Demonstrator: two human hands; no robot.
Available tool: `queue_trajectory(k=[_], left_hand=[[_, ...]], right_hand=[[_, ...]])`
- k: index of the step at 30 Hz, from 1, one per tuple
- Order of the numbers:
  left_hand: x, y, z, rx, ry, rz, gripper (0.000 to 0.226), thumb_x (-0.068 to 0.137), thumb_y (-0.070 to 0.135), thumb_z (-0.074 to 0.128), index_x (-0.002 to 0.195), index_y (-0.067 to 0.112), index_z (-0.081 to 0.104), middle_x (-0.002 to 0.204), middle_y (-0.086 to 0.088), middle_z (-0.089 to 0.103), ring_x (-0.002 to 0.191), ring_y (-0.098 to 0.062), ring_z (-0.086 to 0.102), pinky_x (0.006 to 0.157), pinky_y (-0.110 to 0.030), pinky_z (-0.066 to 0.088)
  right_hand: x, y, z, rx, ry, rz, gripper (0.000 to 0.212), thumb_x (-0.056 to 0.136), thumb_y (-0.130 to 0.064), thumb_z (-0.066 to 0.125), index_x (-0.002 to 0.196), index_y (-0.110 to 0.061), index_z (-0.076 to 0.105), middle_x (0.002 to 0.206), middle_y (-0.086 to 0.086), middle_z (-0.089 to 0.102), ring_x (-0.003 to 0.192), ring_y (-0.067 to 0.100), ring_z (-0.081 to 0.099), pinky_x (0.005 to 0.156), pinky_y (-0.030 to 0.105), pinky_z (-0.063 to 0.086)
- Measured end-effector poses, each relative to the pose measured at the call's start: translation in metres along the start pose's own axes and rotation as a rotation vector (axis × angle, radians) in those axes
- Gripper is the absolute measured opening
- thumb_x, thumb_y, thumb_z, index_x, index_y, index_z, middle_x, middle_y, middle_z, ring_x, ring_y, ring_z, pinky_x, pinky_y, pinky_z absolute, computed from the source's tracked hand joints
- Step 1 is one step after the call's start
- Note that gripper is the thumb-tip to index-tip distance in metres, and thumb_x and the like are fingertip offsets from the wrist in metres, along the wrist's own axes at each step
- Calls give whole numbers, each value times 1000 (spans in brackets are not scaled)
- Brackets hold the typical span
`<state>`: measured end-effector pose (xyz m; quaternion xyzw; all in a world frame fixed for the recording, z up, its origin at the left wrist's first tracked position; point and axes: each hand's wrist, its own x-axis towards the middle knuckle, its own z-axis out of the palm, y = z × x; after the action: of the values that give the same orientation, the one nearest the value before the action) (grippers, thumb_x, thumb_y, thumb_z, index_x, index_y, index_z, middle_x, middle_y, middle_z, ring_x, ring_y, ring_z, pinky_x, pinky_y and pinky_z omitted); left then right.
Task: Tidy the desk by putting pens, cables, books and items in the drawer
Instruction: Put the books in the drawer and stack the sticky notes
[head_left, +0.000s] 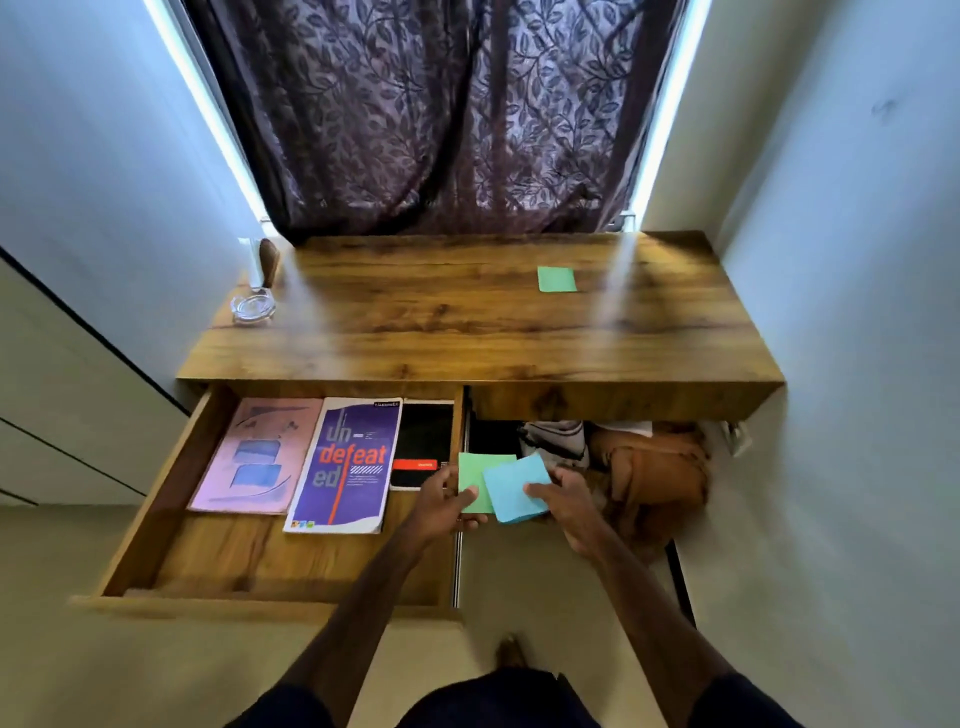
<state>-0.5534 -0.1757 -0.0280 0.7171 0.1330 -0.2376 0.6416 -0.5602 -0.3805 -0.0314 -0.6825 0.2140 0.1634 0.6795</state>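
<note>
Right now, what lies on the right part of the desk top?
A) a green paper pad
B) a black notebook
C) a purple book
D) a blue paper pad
A: a green paper pad lies flat on the desk top; the purple book and black notebook sit in the open drawer, the right hand holds the blue paper pad, the left hand a second green pad.

The wooden drawer (171, 483) stands open at 8 o'clock. A pink book (257, 457), a purple book (345, 465) and a black notebook (422, 434) lie flat in it, side by side. A green note (557, 279) lies on the desk (415, 322) at 1 o'clock. At 6 o'clock the left hand (441, 506) pinches a second green note (478, 475), and the right hand (569, 506) holds an overlapping blue note (517, 491).
</note>
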Motion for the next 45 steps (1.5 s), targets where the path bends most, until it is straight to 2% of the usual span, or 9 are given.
queue_trajectory(k=[6, 10, 14, 17, 21, 25, 29, 37, 45], left_hand=[[-56, -48, -31, 23, 16, -89, 27, 99, 4, 57, 126, 3, 56, 108, -13, 69, 68, -13, 74, 63, -26, 61], [-77, -74, -68, 12, 27, -139, 27, 99, 5, 57, 125, -3, 57, 109, -13, 69, 74, -16, 74, 61, -27, 61], [-71, -91, -108, 5, 26, -172, 23, 100, 9, 57, 123, 6, 58, 118, -11, 68, 90, -23, 74, 75, -35, 63], [-61, -96, -135, -19, 54, -182, 26, 99, 8, 58, 125, 5, 56, 117, -11, 67, 88, -24, 74, 67, -32, 62], [-26, -102, -181, 147, 91, -196, 26, 97, 11, 62, 121, 2, 60, 112, -14, 70, 87, -29, 74, 62, -33, 61], [-2, -124, -222, 389, 94, -211, 22, 87, 5, 69, 107, -4, 72, 95, -18, 73, 67, -15, 67, 49, -14, 49], [21, -167, -257, 521, 1, -346, 29, 76, 16, 77, 103, 6, 76, 105, -11, 75, 94, -26, 72, 81, -36, 59], [35, -169, -283, 715, -90, -350, 28, 90, 22, 69, 114, 7, 71, 112, -9, 73, 97, -23, 70, 70, -26, 51], [31, -174, -292, 856, -98, -219, 39, 89, 33, 69, 121, 14, 59, 121, -4, 66, 110, -19, 63, 87, -31, 54]], right_hand=[[-60, 40, 42, 37, 118, 92, 32, 91, -1, 62, 123, -1, 61, 110, 15, 66, 90, 27, 65, 60, 30, 57], [-99, 69, 85, 55, 151, 124, 21, 89, -3, 61, 110, -6, 64, 111, 15, 67, 91, 26, 64, 61, 31, 57], [-106, 83, 122, -11, 180, 128, 28, 94, -6, 57, 121, -3, 61, 108, 10, 64, 88, 19, 63, 62, 27, 56], [-98, 81, 142, -39, 225, 118, 25, 95, -4, 54, 119, -2, 61, 107, 12, 64, 87, 18, 63, 73, 37, 60], [-66, 69, 185, -89, 330, 127, 21, 92, -2, 54, 109, -4, 66, 98, 11, 66, 77, 14, 61, 59, 27, 51], [-33, 74, 227, -269, 470, 184, 27, 88, -10, 59, 112, -2, 70, 109, 14, 69, 90, 25, 62, 61, 24, 42], [-16, 91, 252, -340, 538, 281, 30, 87, -14, 63, 114, -1, 68, 115, 17, 69, 102, 31, 65, 80, 32, 52], [5, 96, 281, -469, 605, 326, 32, 87, -7, 68, 117, 3, 65, 121, 20, 66, 108, 33, 65, 77, 28, 49], [24, 106, 287, -751, 455, 420, 44, 85, -20, 75, 122, -3, 59, 121, 15, 66, 110, 31, 65, 89, 40, 58]])
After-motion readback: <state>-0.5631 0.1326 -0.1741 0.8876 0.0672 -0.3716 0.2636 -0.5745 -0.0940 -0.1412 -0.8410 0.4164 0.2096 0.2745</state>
